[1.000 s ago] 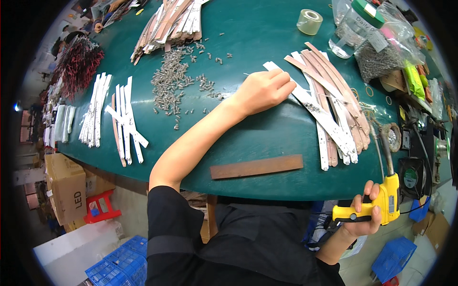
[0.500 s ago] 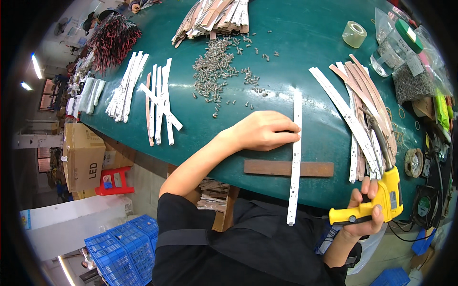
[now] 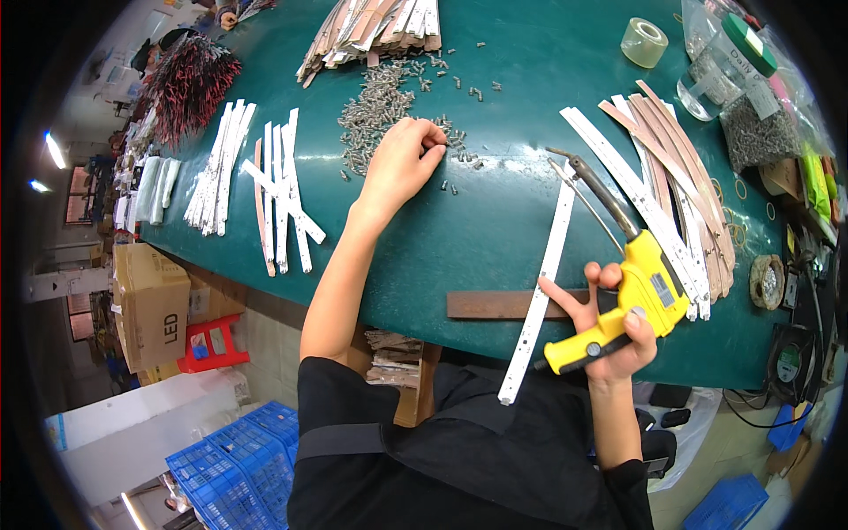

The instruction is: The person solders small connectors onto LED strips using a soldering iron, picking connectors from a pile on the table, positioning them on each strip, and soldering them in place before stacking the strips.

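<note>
My left hand (image 3: pixel 402 168) reaches to the right edge of the pile of small metal pieces (image 3: pixel 364 132); its fingertips are pinched together, and what lies between them is too small to make out. My right hand (image 3: pixel 618 340) is wrapped round the grip of a yellow soldering gun (image 3: pixel 654 287), with a finger stretched out to the white LED strip (image 3: pixel 535 314). The strip lies tilted across a brown bar (image 3: pixel 486 304), its near end over the table edge. The gun's dark metal tip (image 3: pixel 565 155) is by the strip's far end.
More strips lie in bundles at the left (image 3: pixel 287 190), right (image 3: pixel 636 177) and back (image 3: pixel 371 26) of the green table (image 3: pixel 415 256). A tape roll (image 3: pixel 644 42), a green-lidded jar (image 3: pixel 720 75) and a bag of metal pieces (image 3: pixel 760 132) stand far right. Black-red wires (image 3: pixel 190 84) are piled far left.
My left hand has let go of the strip and moved up-left to the metal pieces. My right hand has brought the soldering gun left, over the strip, which now tilts.
</note>
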{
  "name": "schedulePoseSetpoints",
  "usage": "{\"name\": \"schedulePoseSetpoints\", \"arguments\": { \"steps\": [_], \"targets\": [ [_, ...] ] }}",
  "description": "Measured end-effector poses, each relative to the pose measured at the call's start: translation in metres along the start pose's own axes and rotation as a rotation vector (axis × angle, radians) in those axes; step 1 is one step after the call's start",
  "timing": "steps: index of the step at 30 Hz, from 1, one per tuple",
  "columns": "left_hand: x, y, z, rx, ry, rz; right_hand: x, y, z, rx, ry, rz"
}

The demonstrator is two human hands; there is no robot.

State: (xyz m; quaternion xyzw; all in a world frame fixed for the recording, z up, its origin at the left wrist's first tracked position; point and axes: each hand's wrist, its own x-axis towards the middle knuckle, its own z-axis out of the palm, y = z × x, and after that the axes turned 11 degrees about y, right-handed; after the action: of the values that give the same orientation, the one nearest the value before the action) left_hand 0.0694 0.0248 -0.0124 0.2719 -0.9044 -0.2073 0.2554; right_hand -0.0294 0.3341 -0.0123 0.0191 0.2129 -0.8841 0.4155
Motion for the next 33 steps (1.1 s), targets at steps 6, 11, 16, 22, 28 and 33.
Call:
{"name": "schedulePoseSetpoints", "arguments": {
  "steps": [6, 11, 16, 22, 28, 33],
  "targets": [
    [-0.013, 0.029, -0.002, 0.006, 0.143, 0.110, 0.002, -0.001, -0.005, -0.033, -0.001, 0.003],
    [-0.051, 0.091, -0.002, -0.457, -0.166, 0.029, 0.005, -0.007, -0.004, -0.041, 0.000, -0.056],
    [-0.088, 0.114, 0.009, -0.593, -0.346, 0.312, 0.013, -0.013, -0.008, -0.088, 0.008, -0.088],
    [-0.092, 0.121, 0.010, -0.662, -0.391, 0.268, 0.019, -0.015, -0.005, -0.065, 0.020, 0.014],
    [-0.078, 0.109, 0.010, -0.541, -0.190, -0.024, 0.008, -0.022, -0.004, 0.045, -0.057, 0.018],
    [-0.078, 0.106, 0.022, -0.439, -0.149, 0.151, 0.008, -0.012, -0.013, -0.047, -0.004, 0.039]
  ]
}}
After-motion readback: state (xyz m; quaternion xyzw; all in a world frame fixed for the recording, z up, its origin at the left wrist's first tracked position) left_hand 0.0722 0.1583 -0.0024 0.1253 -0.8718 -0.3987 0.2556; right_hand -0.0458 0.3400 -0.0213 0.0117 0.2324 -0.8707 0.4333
